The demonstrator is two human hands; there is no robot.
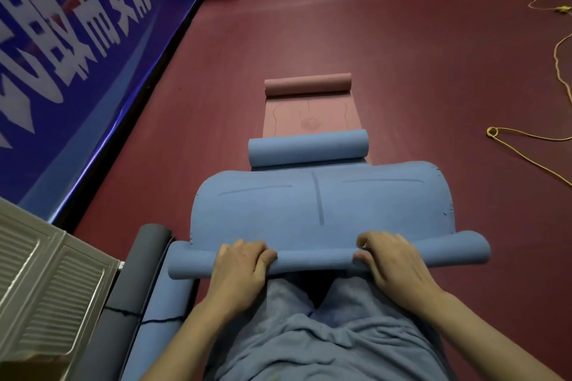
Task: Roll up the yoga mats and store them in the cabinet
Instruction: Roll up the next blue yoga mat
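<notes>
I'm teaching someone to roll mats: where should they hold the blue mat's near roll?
Grip the blue roll from the near side, one hand either side of its middle, as the left hand and right hand do: it is long and floppy, so spaced holds should keep it even.

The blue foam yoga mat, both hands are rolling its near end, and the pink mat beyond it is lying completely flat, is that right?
Not quite. In the head view both hands, left and right, do grip the near roll of the blue foam yoga mat, but the pink mat is not completely flat: its far end is already curled into a roll.
</notes>
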